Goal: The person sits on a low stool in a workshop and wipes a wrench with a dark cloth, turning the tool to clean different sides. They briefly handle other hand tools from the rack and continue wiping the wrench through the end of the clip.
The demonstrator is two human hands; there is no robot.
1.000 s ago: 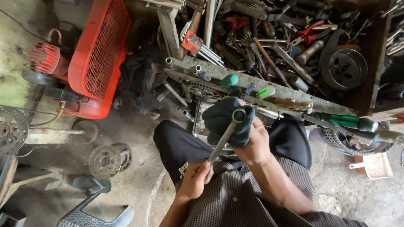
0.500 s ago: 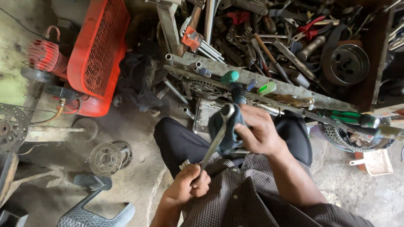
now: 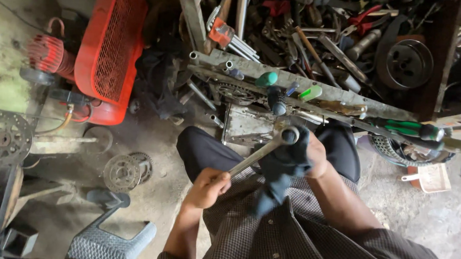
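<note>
My left hand (image 3: 207, 186) grips the lower end of a long steel ring spanner (image 3: 260, 152) that slants up to the right. Its ring end sits near my right hand (image 3: 312, 156). That hand is closed around a dark rag (image 3: 280, 170), which wraps the spanner's upper part and hangs down over my checked shirt. Both hands are above my lap, in front of my dark trousers.
A slanted metal rail (image 3: 294, 91) holds green-handled screwdrivers (image 3: 406, 128) just beyond my hands. Behind it lies a heap of spanners and tools. A red machine (image 3: 109, 51) stands at the left. Sprockets (image 3: 4, 138) and a grey stool (image 3: 109, 241) rest on the concrete floor.
My right hand with the rag has slid along the spanner's upper end and turned. My left hand moved slightly up and right on the handle.
</note>
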